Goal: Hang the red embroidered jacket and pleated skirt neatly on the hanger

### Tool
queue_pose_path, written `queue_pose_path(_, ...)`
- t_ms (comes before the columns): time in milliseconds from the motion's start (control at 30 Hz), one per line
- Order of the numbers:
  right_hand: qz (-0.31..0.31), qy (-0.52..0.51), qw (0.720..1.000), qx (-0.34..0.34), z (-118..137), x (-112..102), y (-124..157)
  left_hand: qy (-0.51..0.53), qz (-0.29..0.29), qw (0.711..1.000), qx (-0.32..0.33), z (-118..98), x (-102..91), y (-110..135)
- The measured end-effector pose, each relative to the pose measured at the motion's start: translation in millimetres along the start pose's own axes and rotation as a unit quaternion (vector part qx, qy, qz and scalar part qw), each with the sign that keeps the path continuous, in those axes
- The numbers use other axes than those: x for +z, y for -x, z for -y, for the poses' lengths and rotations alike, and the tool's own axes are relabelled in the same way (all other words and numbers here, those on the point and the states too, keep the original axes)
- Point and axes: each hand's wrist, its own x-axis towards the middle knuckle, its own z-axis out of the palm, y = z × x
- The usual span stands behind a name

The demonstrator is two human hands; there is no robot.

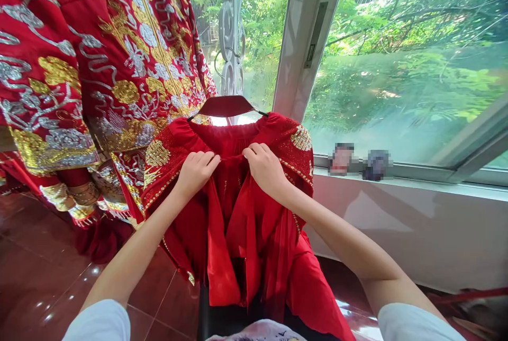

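Note:
A red garment point(238, 235) with gold embroidery on its shoulders hangs on a dark red hanger point(226, 106) in front of me. My left hand point(195, 170) is closed on the fabric just below the neckline, left of centre. My right hand point(265, 167) grips the same front edge right of centre, fingers curled into the cloth. Both hands sit close together, a small gap between them. The garment's lower folds drape down toward my lap.
A large red robe point(91, 76) with heavy gold and silver embroidery hangs at the left. A window point(397, 55) with a white sill point(416, 185) fills the right, two small blurred items point(359, 161) on the ledge. Glossy red-brown floor tiles point(35, 283) lie below.

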Motion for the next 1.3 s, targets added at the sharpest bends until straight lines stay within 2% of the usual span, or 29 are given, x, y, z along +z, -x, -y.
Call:
queue_pose_path(67,0.004,-0.076,0.996,0.040,5,-10,1,0.063,0.007,0.995,-0.073,-5,-10.4,-5)
queue_pose_path(167,-0.031,-0.212,0.973,0.082,13,-19,-2,0.173,-0.015,0.968,-0.184,-16,-25.7,-18)
queue_pose_path(267,-0.055,-0.302,0.946,0.102,19,-24,-8,0.249,-0.027,0.937,-0.242,-21,-37.1,-31)
queue_pose_path(433,-0.033,-0.271,0.958,0.088,7,-39,-9,0.320,-0.004,0.900,-0.296,-8,-46.1,-41)
queue_pose_path(500,-0.051,-0.265,0.960,0.075,-8,-47,-8,0.346,-0.027,0.884,-0.314,3,-46.0,-41)
queue_pose_path(567,-0.078,-0.254,0.961,0.072,-27,-51,-8,0.351,-0.073,0.873,-0.332,16,-42.5,-39)
queue_pose_path(667,-0.101,-0.235,0.963,0.088,-48,-42,-10,0.329,-0.118,0.867,-0.356,31,-32.6,-35)
queue_pose_path(733,-0.082,-0.248,0.960,0.100,-53,-33,-13,0.341,-0.097,0.860,-0.366,36,-27.6,-32)
queue_pose_path(800,-0.052,-0.265,0.957,0.104,-52,-29,-14,0.380,-0.046,0.850,-0.363,39,-28.2,-28)
queue_pose_path(933,-0.003,-0.268,0.961,0.063,-41,-39,-16,0.442,0.044,0.828,-0.343,41,-42.6,-22)
queue_pose_path(1033,0.043,-0.337,0.939,0.050,-34,-46,-17,0.424,0.066,0.841,-0.330,40,-52.9,-20)
queue_pose_path(1133,0.037,-0.368,0.927,0.062,-35,-44,-18,0.364,0.089,0.883,-0.284,41,-59.5,-20)
queue_pose_path(1200,0.036,-0.362,0.930,0.062,-38,-43,-17,0.302,0.111,0.912,-0.253,39,-63.9,-20)
queue_pose_path(1300,0.091,-0.367,0.924,0.065,-44,-47,-17,0.170,0.110,0.944,-0.260,30,-68.4,-18)
